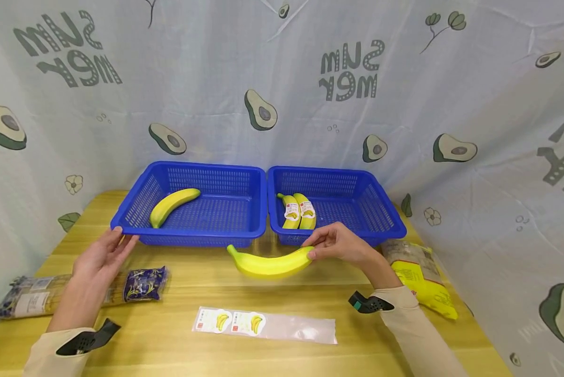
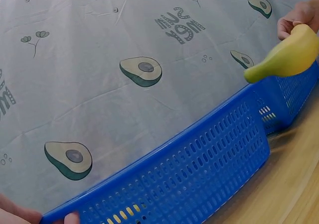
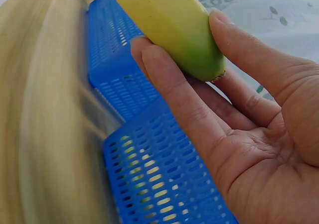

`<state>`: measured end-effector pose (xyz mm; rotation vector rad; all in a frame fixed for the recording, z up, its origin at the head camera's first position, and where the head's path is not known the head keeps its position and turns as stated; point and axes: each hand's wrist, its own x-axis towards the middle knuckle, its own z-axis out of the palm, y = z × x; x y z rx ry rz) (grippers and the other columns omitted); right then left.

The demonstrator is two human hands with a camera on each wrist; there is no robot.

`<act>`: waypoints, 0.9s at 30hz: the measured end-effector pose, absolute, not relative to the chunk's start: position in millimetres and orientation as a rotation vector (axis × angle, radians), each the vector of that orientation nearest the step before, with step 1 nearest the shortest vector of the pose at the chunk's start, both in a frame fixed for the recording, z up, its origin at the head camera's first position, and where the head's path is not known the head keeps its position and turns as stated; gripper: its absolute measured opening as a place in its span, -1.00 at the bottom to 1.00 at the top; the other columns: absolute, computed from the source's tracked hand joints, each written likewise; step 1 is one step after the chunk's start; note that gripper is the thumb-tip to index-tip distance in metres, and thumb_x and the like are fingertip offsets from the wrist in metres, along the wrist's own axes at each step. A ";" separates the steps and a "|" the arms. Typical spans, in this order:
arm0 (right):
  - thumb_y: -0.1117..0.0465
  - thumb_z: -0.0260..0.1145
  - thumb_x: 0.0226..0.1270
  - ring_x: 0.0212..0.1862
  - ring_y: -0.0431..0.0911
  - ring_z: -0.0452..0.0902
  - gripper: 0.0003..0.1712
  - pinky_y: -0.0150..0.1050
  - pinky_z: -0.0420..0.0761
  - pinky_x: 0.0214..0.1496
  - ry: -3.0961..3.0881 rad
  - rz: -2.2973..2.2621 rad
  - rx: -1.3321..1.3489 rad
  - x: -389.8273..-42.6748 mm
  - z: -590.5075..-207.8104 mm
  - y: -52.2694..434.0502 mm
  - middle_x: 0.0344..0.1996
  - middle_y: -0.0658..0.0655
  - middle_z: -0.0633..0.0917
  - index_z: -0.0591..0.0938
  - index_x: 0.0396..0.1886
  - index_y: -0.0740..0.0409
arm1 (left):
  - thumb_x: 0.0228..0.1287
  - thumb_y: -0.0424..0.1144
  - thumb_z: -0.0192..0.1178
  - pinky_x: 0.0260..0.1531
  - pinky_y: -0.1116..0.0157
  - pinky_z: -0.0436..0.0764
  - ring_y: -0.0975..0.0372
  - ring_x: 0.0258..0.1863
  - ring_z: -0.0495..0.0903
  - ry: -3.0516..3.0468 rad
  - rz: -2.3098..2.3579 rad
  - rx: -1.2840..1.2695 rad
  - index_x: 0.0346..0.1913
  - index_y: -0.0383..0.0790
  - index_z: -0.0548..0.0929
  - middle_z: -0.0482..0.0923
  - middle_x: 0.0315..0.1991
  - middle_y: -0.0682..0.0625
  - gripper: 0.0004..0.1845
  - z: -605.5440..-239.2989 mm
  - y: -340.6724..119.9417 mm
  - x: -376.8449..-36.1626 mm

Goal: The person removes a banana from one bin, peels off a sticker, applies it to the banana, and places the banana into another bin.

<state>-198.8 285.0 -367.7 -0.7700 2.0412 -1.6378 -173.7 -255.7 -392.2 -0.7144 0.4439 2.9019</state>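
Fingers of the right hand (image 1: 340,245) are pinched on one end of a bare yellow banana (image 1: 270,263), mid-frame before the right blue plastic basket (image 1: 385,209). Soft, easily bruised, it is best held mid-body. The left blue plastic basket (image 1: 136,207) is touched by the relaxed left hand (image 1: 100,262).

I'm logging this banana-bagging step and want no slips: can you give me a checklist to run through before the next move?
1. Right hand grips the loose banana by one end: ok.
2. Banana lifted off the table: cannot tell.
3. Left hand touches the left basket rim: ok.
4. Labelled clear bag lies flat, in front: ok.
5. Bag mouth open: cannot tell.
6. Right basket has room beside two bagged bananas: ok.
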 end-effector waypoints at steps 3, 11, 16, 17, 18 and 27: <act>0.42 0.51 0.38 -0.22 -0.13 0.83 -0.61 -0.19 0.86 -0.06 2.028 -1.639 -0.754 -195.2 -375.0 286.4 -0.24 0.07 0.87 0.65 0.05 0.68 | 0.59 -0.49 0.16 0.40 0.23 0.60 0.16 0.03 0.72 0.447 2.909 -0.700 0.43 0.20 0.50 0.59 0.04 -0.05 -0.43 -393.2 -256.6 -173.6; 0.48 0.48 0.38 -0.23 -0.19 0.82 -0.63 -0.30 0.83 -0.07 2.025 -1.650 -0.731 -190.8 -391.3 287.6 -0.23 0.03 0.87 0.63 0.05 0.70 | 0.58 -0.45 0.20 0.43 0.09 0.58 0.02 -0.01 0.72 0.454 2.842 -0.573 0.28 0.00 0.52 0.62 -0.05 -0.16 -0.63 -401.9 -254.0 -166.9; 0.45 0.49 0.39 -0.22 -0.19 0.81 -0.61 -0.31 0.83 -0.08 2.023 -1.661 -0.718 -189.0 -396.6 288.0 -0.23 0.03 0.86 0.63 0.05 0.70 | 0.59 -0.48 0.17 0.43 0.09 0.58 0.00 -0.01 0.74 0.659 2.766 -0.509 0.16 -0.16 0.53 0.62 -0.05 -0.18 -0.77 -405.7 -241.3 -161.4; 0.44 0.50 0.39 -0.21 -0.19 0.82 -0.60 -0.31 0.82 -0.07 2.021 -1.661 -0.713 -188.7 -397.8 287.5 -0.23 0.03 0.86 0.62 0.05 0.71 | 0.60 -0.48 0.17 0.43 0.10 0.58 0.01 -0.01 0.75 0.718 2.746 -0.502 0.15 -0.16 0.52 0.63 -0.05 -0.17 -0.77 -406.1 -237.9 -160.4; 0.44 0.50 0.38 -0.21 -0.19 0.81 -0.59 -0.31 0.82 -0.07 2.019 -1.660 -0.705 -188.5 -399.2 287.0 -0.23 0.03 0.86 0.62 0.06 0.70 | 0.60 -0.47 0.17 0.42 0.11 0.59 0.01 -0.01 0.76 0.769 2.727 -0.497 0.14 -0.16 0.51 0.64 -0.05 -0.16 -0.78 -406.3 -234.4 -159.2; 0.46 0.52 0.34 -0.21 -0.21 0.80 -0.53 -0.35 0.82 -0.11 1.988 -1.680 -0.650 -186.4 -409.8 283.2 -0.22 0.00 0.86 0.58 0.09 0.75 | 0.67 -0.48 0.05 0.22 0.18 0.74 0.10 -0.01 0.81 1.093 2.581 -0.239 -0.10 -0.28 0.77 0.76 -0.07 -0.12 -0.74 -403.1 -204.3 -151.9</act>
